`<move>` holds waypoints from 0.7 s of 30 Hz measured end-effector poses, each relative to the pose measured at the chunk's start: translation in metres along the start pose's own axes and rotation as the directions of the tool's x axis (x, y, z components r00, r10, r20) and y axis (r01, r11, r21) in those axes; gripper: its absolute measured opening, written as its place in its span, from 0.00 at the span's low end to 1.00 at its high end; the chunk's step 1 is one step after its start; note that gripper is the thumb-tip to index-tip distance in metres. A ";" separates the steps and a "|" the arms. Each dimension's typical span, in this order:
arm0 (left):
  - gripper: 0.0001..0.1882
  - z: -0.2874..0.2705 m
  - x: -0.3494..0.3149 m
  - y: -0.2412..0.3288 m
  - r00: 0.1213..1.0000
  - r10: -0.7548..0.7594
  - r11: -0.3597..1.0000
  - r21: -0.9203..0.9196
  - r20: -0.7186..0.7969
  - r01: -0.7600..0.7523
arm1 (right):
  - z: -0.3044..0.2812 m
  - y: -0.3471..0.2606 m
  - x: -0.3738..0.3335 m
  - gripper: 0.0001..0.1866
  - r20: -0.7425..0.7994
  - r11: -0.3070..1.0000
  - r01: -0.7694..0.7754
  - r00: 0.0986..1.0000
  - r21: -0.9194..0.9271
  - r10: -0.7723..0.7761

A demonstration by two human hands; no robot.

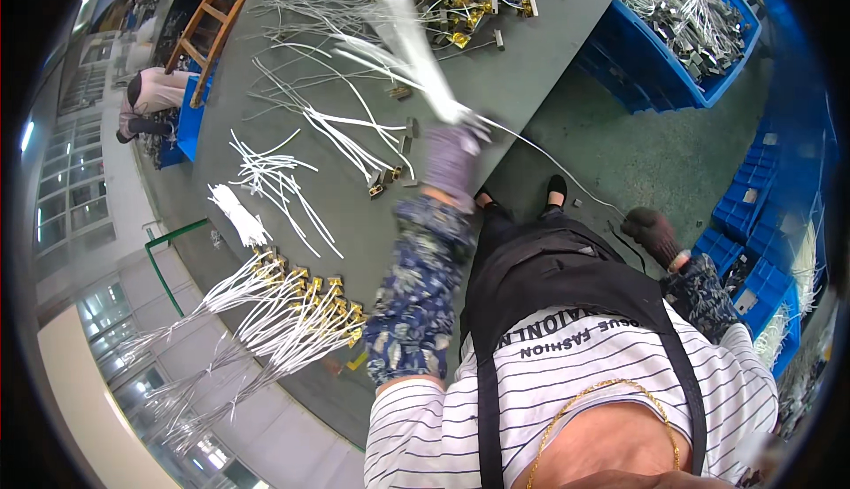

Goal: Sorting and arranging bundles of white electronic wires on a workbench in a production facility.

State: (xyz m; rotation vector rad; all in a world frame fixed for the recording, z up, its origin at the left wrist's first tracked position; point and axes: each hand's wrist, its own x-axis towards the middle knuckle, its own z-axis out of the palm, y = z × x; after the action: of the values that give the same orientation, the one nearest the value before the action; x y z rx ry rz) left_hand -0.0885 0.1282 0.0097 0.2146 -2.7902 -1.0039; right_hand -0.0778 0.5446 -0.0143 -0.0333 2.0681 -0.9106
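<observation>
A bundle of white wires (423, 69) is held in the left hand (453, 160), which is closed around its lower end and covered by a purplish glove. The bundle is raised over the grey tabletop (531, 69), near its edge, and is tilted with its broad end up and to the left. It is smeared by motion into a bright white band, so single strands are hardly told apart there, though a few straight lengths are seen splayed out at its left side.

From the closed left hand, a single white wire (567, 173) is trailed in a thin curve past the table edge, above the green floor (611, 130), toward the right hand (653, 234). That hand is covered by a brown glove and is curled; whether the wire is gripped by it cannot be told for certain at this size.

On the tabletop, a tangled heap of wires with grey and gold-coloured ends is spread at the far side. Nearer, wires with small grey plugs (405, 144) are laid beside loose white lengths (274, 169) and a tight white bunch (237, 215). Below these, a fan of white wires (283, 312) is tipped with gold-coloured blocks (332, 299). To the right, a blue bin (642, 64) is filled with similar wires.
</observation>
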 end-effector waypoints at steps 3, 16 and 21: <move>0.14 0.062 -0.035 -0.002 0.833 -0.460 0.510 -0.677 0.308 0.531 | 0.010 -0.044 0.021 0.15 0.076 0.999 0.019 0.997 -0.042 -0.016; 0.15 -0.036 -0.035 -0.035 0.663 -0.733 0.583 -0.641 -0.152 0.498 | 0.119 -0.266 0.092 0.31 0.262 0.890 0.235 0.899 0.391 -0.352; 0.13 -0.107 -0.036 -0.108 0.577 -0.816 0.361 -0.768 0.015 0.530 | 0.137 -0.290 0.125 0.33 0.041 0.670 0.611 0.751 -0.422 -0.659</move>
State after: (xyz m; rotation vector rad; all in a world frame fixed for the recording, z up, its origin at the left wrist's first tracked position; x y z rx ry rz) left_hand -0.0229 -0.0131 0.0179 1.3980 -1.6765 -1.8786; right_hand -0.1431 0.2093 0.0258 -1.0239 2.3634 -0.8555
